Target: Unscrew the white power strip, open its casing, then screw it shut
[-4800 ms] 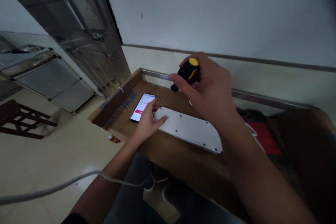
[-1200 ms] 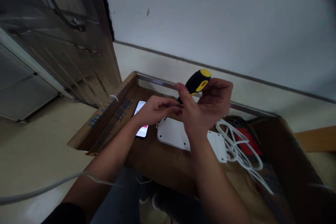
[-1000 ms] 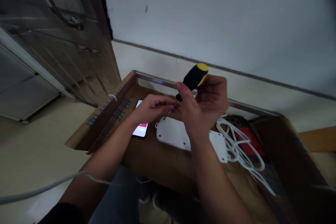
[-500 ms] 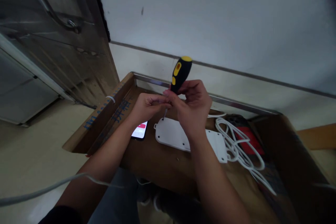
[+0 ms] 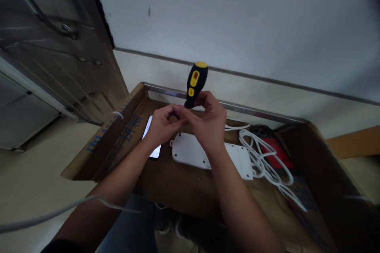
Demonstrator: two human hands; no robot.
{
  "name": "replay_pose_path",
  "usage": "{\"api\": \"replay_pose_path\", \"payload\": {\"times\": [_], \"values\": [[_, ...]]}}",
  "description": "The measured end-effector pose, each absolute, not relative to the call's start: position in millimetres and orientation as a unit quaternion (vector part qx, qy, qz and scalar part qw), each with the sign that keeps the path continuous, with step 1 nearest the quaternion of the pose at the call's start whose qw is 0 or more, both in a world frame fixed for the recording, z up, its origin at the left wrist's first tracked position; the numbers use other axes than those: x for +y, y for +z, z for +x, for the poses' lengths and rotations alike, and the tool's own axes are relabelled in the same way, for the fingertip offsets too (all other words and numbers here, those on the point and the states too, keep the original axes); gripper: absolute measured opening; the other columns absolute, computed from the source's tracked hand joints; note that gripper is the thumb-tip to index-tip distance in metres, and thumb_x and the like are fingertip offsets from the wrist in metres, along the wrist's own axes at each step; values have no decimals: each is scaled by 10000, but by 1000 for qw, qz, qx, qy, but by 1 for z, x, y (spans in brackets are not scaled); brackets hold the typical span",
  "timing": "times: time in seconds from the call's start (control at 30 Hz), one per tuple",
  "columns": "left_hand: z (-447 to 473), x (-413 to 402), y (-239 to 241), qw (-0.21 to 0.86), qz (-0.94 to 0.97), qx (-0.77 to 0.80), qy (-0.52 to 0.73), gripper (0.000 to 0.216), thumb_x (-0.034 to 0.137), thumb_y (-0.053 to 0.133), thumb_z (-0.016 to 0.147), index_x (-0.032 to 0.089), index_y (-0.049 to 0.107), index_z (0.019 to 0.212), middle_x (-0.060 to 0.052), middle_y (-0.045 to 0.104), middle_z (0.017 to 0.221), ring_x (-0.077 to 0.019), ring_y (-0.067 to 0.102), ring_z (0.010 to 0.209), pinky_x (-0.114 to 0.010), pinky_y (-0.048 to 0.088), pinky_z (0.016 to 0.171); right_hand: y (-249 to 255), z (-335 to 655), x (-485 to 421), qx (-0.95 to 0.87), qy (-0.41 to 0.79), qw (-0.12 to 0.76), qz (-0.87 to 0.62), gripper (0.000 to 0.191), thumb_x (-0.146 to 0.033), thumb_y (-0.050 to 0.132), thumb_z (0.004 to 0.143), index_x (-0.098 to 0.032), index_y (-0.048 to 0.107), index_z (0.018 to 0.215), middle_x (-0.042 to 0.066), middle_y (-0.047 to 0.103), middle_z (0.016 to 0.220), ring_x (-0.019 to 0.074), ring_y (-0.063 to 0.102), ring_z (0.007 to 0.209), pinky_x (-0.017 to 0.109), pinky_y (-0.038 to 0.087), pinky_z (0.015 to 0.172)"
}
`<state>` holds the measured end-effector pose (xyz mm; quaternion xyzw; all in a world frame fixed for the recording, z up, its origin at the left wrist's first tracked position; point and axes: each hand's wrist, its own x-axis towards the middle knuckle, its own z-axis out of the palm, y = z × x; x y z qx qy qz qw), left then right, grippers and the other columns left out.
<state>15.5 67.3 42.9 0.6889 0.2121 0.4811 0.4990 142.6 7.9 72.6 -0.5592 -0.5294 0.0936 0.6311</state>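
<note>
A screwdriver (image 5: 197,81) with a black and yellow handle stands nearly upright, leaning slightly, its handle above my hands. My right hand (image 5: 209,122) is closed, with thumb and fingers pinching around the base of the handle. Against it, my left hand (image 5: 166,123) closes its fingertips around the shaft. The thin shaft runs down to a corner hole of a white power strip (image 5: 190,152), which lies with its screw-hole side up. My right hand and forearm cover part of the strip's middle. Whether a screw sits under the tip is hidden.
A lit phone (image 5: 155,153) lies beside my left wrist. White cord (image 5: 274,178) is coiled at the strip's right end, near a red and black item (image 5: 276,152). A tiny screw-like piece (image 5: 198,179) rests on the brown cardboard (image 5: 175,189). Raised cardboard sides (image 5: 101,138) and a metal rail (image 5: 249,111) border the surface.
The whole view has shifted a little. The screwdriver handle has turned slightly, showing more of its yellow panel, while both hands stay at it. The phone's visible screen went from partly red to white.
</note>
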Motion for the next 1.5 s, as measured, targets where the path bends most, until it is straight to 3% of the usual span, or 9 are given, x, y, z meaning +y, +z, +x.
{"api": "replay_pose_path", "payload": {"times": [0.17, 0.33, 0.5, 0.6, 0.73, 0.83, 1.1, 1.3, 1.5], "values": [[4, 70, 51, 541, 735, 164, 374, 263, 399, 750, 849, 139, 752, 814, -17, 665, 701, -100, 542, 615, -210, 440, 573, 76, 148, 4, -558, 143, 616, -538, 336, -395, 808, 794, -209, 601, 983, -10, 691, 920, 113, 663, 870, 275, 559, 807], [0, 73, 50, 484, 749, 195, 408, 145, 260, 744, 794, 149, 740, 701, 14, 631, 617, -90, 518, 592, -201, 431, 584, 85, 145, -1, -602, 154, 610, -491, 455, -385, 850, 756, -231, 589, 1095, 0, 721, 1063, 120, 685, 968, 270, 571, 857], [11, 69, 44, 440, 727, 233, 473, 230, 278, 797, 715, 142, 658, 592, 19, 598, 584, -82, 479, 574, -192, 385, 538, 86, 144, 0, -581, 48, 629, -514, 303, -386, 829, 785, -186, 615, 866, -22, 629, 829, 86, 570, 773, 251, 514, 748], [13, 68, 44, 426, 720, 253, 486, 303, 319, 829, 722, 144, 624, 584, 15, 596, 595, -83, 476, 581, -201, 395, 549, 84, 148, 0, -578, 132, 638, -492, 356, -333, 803, 817, -220, 678, 1131, -20, 715, 947, 105, 673, 884, 277, 565, 859], [3, 72, 46, 470, 752, 206, 414, 218, 377, 767, 854, 162, 746, 828, -29, 709, 783, -121, 600, 711, -239, 499, 689, 86, 151, -2, -589, 246, 630, -442, 543, -349, 703, 909, -268, 518, 1413, 17, 746, 1127, 140, 723, 1051, 284, 615, 846], [-5, 76, 48, 495, 773, 167, 359, 243, 413, 711, 922, 180, 781, 938, -59, 756, 908, -163, 662, 849, -285, 533, 808, 88, 151, -5, -597, 281, 620, -424, 472, -343, 631, 952, -260, 481, 1391, 41, 737, 1169, 148, 722, 1070, 264, 610, 735], [1, 73, 45, 482, 741, 215, 415, 245, 374, 869, 768, 168, 740, 748, -20, 720, 744, -122, 615, 698, -253, 481, 675, 91, 151, -2, -589, 103, 646, -475, 278, -308, 818, 798, -221, 612, 963, -37, 636, 889, 88, 597, 818, 280, 523, 788], [12, 73, 41, 492, 706, 218, 461, 265, 268, 899, 674, 160, 662, 725, 21, 661, 706, -82, 545, 639, -208, 432, 593, 94, 152, -8, -630, 164, 607, -456, 436, -266, 644, 916, -245, 555, 1342, -13, 722, 1060, 119, 680, 985, 303, 563, 900], [5, 73, 43, 485, 742, 193, 421, 183, 272, 852, 766, 173, 728, 857, -2, 689, 797, -108, 616, 744, -225, 500, 726, 93, 154, -4, -622, 78, 617, -476, 287, -341, 752, 867, -250, 662, 1124, -8, 650, 967, 115, 607, 871, 309, 557, 847]]}}
